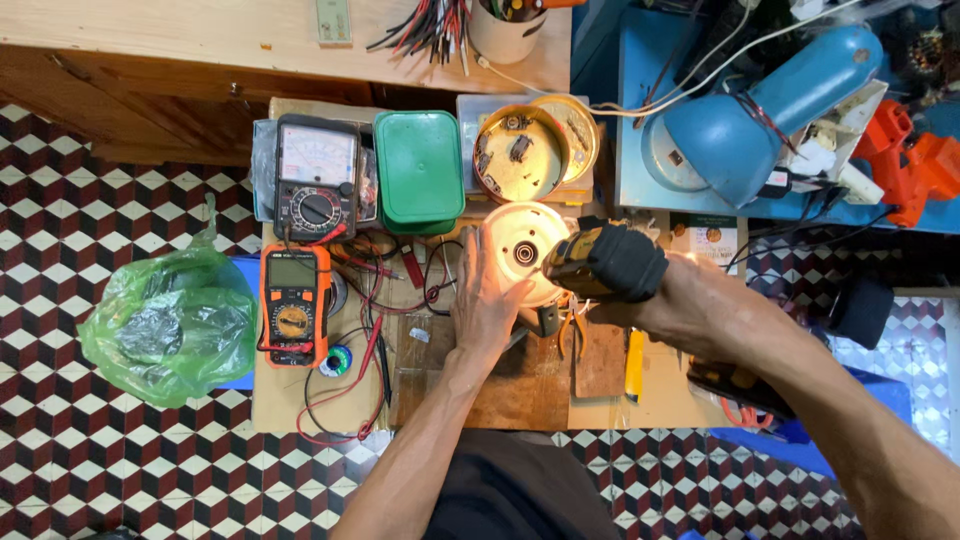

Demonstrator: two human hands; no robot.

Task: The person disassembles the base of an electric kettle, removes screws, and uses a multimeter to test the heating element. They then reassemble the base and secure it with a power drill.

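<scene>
A white round housing [522, 250] is being steadied by the flat, open left hand [485, 305]. A cordless drill [600, 262] is being gripped by the right hand [668, 290] at its 3 o'clock. Careful alignment on the hub is being called for, judging by the tip.

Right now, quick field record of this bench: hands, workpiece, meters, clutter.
left hand: flat against the round white part, steadying it
right hand: grips a black-and-yellow power driver, nose at the white part's right edge
meters: analog multimeter at the back, orange digital multimeter in front of it, red and black leads trailing
containers: green lidded box; open round tin with small parts
lamp: blue desk lamp, lit, aimed at the work
left of bench: green plastic bag
</scene>
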